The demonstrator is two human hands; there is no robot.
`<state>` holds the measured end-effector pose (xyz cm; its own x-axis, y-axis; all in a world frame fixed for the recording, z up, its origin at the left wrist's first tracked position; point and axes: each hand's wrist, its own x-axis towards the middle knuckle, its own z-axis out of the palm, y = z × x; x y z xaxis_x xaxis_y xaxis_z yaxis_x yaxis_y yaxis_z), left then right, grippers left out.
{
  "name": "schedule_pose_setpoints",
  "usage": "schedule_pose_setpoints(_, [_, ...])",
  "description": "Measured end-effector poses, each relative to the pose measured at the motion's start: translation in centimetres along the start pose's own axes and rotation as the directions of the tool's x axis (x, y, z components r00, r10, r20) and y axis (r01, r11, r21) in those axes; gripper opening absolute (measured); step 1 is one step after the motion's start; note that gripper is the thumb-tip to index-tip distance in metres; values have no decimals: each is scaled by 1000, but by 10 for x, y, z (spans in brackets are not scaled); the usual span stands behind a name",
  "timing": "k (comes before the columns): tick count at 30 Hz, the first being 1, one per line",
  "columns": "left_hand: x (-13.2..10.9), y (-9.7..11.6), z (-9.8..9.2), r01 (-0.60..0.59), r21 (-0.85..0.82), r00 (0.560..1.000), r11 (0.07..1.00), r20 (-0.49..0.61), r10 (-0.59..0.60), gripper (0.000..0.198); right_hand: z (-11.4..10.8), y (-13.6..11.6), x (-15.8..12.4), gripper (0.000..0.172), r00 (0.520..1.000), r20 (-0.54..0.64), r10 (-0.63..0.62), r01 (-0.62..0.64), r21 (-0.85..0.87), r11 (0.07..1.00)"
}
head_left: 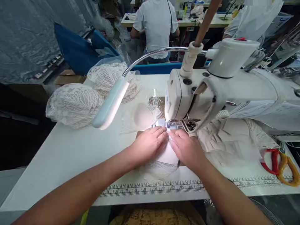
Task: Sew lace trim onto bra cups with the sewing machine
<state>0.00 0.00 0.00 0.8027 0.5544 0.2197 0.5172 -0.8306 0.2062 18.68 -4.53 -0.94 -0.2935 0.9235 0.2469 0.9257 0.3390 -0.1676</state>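
Note:
A white industrial sewing machine (178, 97) stands in front of me, its lit needle area just beyond my fingertips. My left hand (151, 140) is closed at the left of the needle, its fingers together on white lace fabric (153, 172). From the right, my right hand (185, 145) is closed on the same fabric, fingertips near the presser foot. The fabric hangs toward me over the table front. Left of the needle lies a sheer piece with a pale rounded cup (142, 117). My fingers hide the exact grip.
Bundled lace pieces (75, 104) lie at the left, beneath a lamp (112, 103) on a bendable neck. More pale fabric (229, 137) sits under the machine arm. Scissors (280, 165) with red and yellow handles lie right. A ruler strip (161, 188) lines the front edge. A person (157, 25) sits ahead.

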Motion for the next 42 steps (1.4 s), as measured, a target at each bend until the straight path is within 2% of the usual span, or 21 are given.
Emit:
schedule_pose_setpoints(7, [9, -19, -7, -68, -43, 997, 997, 45, 70, 38, -2, -3, 4, 26, 995, 65, 79, -78, -19, 997])
schedule_pose_setpoints(15, [18, -37, -19, -141, -8, 974, 990, 180, 140, 36, -3, -4, 11, 31, 997, 8, 70, -70, 3, 998])
schedule_pose_setpoints(20, [12, -26, -22, -195, 71, 975, 978, 118, 186, 27, 0, 5, 8, 39, 994, -4, 107, -106, 108, 989])
schedule_pose_setpoints(25, [8, -11, -20, -144, -58, 982, 988, 116, 150, 30, 1, 8, 5, 40, 994, -43, 97, -91, 120, 989])
schedule_pose_setpoints(30, [6, -14, -16, -141, -95, 981, 985, 122, 152, 31, -3, 5, 5, 39, 995, -35, 91, -85, 145, 986])
schedule_pose_setpoints(33, [6, -16, -15, -127, -117, 984, 985, 110, 140, 30, -3, 3, 4, 38, 998, -33, 45, -39, 161, 986])
schedule_pose_setpoints(42, [2, -20, -10, -96, -174, 989, 980, 94, 113, 31, 0, -2, 0, 39, 1000, -20, 13, -12, 35, 999])
